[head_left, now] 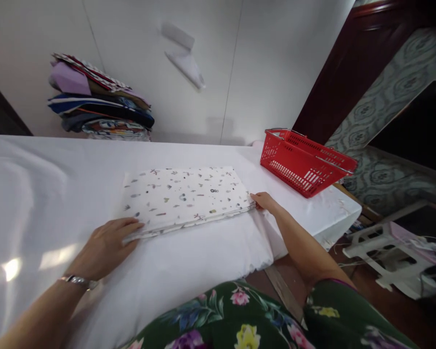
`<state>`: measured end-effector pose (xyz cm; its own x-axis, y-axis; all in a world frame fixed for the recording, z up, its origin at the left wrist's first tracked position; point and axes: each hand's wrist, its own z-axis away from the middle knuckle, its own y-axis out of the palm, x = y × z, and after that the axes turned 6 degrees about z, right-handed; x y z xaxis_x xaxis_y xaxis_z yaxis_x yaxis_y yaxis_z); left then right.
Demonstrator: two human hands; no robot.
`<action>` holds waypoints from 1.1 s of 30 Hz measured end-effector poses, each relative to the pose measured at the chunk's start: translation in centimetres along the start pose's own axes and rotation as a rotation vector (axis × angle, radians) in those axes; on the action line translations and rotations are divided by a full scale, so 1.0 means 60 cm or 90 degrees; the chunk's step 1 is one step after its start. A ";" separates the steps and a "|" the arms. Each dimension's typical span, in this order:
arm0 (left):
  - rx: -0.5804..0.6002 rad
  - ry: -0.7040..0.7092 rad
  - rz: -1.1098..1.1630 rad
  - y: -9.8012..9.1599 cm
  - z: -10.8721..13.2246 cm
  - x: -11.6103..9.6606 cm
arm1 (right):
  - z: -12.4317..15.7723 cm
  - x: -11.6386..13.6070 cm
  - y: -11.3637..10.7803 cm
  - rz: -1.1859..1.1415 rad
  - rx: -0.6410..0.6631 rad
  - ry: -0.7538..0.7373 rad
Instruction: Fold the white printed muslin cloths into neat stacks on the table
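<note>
A white cloth (189,194) with small printed motifs lies folded in layers on the table, its long near edge facing me. At the near left corner my left hand (111,240) grips the folded edge, fingers on top and thumb below. My right hand (262,200) pinches the near right corner of the same cloth. The cloth rests flat between the two hands. Part of each hand's grip is hidden by the fabric.
A red plastic basket (305,162) with metal handles stands at the table's back right. Behind the table's far left edge is a stack of folded fabrics (101,104). A white sheet (210,252) covers the table. A plastic stool (392,252) stands on the floor at right.
</note>
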<state>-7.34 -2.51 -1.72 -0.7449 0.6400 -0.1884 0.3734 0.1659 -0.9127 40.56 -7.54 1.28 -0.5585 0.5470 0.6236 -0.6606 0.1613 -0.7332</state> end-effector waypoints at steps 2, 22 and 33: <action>0.003 -0.010 0.010 -0.001 0.000 0.001 | 0.000 -0.002 -0.002 0.013 0.016 0.012; 0.070 -0.067 0.006 -0.003 0.009 0.004 | 0.022 0.016 0.000 0.034 0.073 0.057; 0.046 -0.161 0.050 -0.032 0.018 -0.037 | 0.014 -0.006 0.005 -0.039 0.099 0.018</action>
<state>-7.00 -5.06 0.03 -0.8331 0.4398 -0.3355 0.4016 0.0638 -0.9136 40.18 -8.37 1.07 -0.5017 0.5635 0.6563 -0.7639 0.0674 -0.6418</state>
